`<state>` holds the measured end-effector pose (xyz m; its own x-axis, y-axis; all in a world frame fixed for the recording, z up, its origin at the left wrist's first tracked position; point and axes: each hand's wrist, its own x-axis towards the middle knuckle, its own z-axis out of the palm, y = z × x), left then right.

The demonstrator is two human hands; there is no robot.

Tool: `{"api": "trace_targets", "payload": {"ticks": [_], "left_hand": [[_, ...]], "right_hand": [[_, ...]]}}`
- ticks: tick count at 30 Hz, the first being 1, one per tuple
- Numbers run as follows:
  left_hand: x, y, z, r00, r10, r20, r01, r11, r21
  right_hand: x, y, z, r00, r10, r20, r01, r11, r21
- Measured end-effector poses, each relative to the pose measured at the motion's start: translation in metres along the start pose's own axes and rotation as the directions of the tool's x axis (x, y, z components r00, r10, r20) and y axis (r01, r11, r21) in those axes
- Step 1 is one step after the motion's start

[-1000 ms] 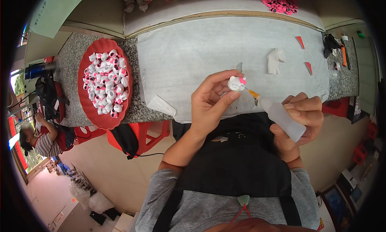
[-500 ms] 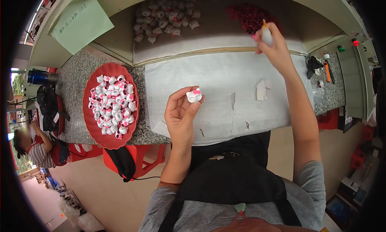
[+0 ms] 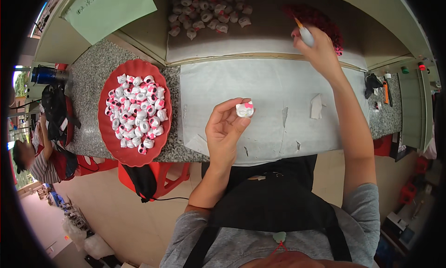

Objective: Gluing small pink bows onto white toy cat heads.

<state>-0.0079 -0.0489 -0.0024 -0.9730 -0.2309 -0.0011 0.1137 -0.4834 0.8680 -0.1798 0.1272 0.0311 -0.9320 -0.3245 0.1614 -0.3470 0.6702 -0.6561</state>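
Between the thumb and fingertips of my left hand (image 3: 224,134) is a small white cat-head figurine (image 3: 245,109) with a pink bow, held above the white sheet (image 3: 265,135). My right hand (image 3: 323,54), reaching to the far right, is closed round a small white squeeze bottle (image 3: 306,37) with an orange tip pointing up and left. Something pink shows by its fingertips, too small to make out. Right beside this hand lies a heap of dark pink small pieces (image 3: 332,28). A red scalloped plate (image 3: 104,124) full of white and pink figurines stands to the left.
More white figurines (image 3: 209,12) lie on the shelf at the back. A green paper note (image 3: 111,17) hangs at the upper left. On the sheet is a torn white scrap (image 3: 317,106). An orange cutter (image 3: 386,92) lies far right. Another person (image 3: 35,161) sits far left.
My view has shifted, so the scene sits further right. My right hand has moved leftward against the dark pink heap, and the bottle now tilts to the left. My left hand still grips the figurine.
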Motion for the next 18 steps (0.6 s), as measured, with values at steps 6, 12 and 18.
{"api": "trace_targets", "payload": {"ticks": [6,12,18], "left_hand": [[0.000,-0.012,0.019,0.991,-0.038,0.129,0.048,0.996,-0.080],[-0.011,-0.015,0.028,0.974,-0.099,0.204,0.117,0.990,-0.077],[-0.017,-0.016,0.035,0.981,-0.038,0.189,0.029,0.998,0.054]], "right_hand": [[-0.099,-0.042,0.017,0.976,0.094,0.196,-0.200,0.742,0.640],[-0.127,-0.041,0.030,0.942,0.224,0.250,-0.319,0.369,0.873],[-0.146,-0.026,0.019,0.959,0.275,0.062,-0.180,0.425,0.887]]}}
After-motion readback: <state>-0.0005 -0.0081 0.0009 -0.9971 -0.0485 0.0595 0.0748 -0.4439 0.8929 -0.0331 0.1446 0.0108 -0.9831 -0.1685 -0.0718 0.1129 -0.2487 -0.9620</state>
